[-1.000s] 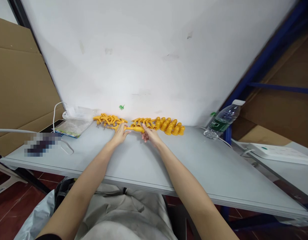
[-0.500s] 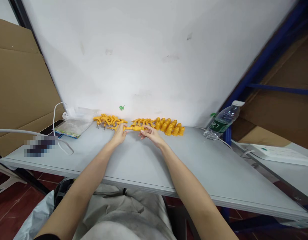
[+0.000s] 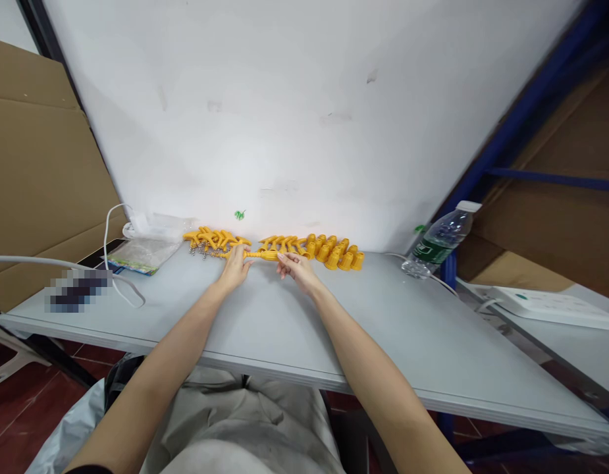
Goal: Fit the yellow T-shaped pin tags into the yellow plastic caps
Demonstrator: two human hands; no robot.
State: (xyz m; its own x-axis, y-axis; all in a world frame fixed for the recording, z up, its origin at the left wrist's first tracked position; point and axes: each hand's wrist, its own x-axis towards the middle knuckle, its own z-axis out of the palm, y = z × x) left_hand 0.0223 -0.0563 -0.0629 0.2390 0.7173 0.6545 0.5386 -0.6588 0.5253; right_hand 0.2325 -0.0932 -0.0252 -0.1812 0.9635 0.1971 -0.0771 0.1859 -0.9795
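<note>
Both hands hold a yellow plastic rod-like piece (image 3: 268, 255) level, just above the table's rear part. My left hand (image 3: 235, 266) is closed round its left end, beside the ribbed shaft. With thumb and fingers, my right hand (image 3: 297, 268) pinches the wider right end and covers its tip. Near my left hand lies a pile of yellow branched pieces (image 3: 212, 236) with metal bead chains (image 3: 200, 250). Behind the held piece is a row of yellow angled pieces (image 3: 282, 241). Yellow cup-shaped pieces (image 3: 341, 253) stand in rows right of my right hand.
On the grey table (image 3: 284, 322), a clear plastic bag (image 3: 141, 253) and white cable (image 3: 129, 283) lie left. A water bottle (image 3: 440, 240) leans at right. A white wall (image 3: 294, 131) rises behind; a power strip (image 3: 551, 306) lies on the right-hand surface.
My right hand has slid slightly left along the held piece, and its fingers now cover the right tip that showed before. My left hand keeps its hold.
</note>
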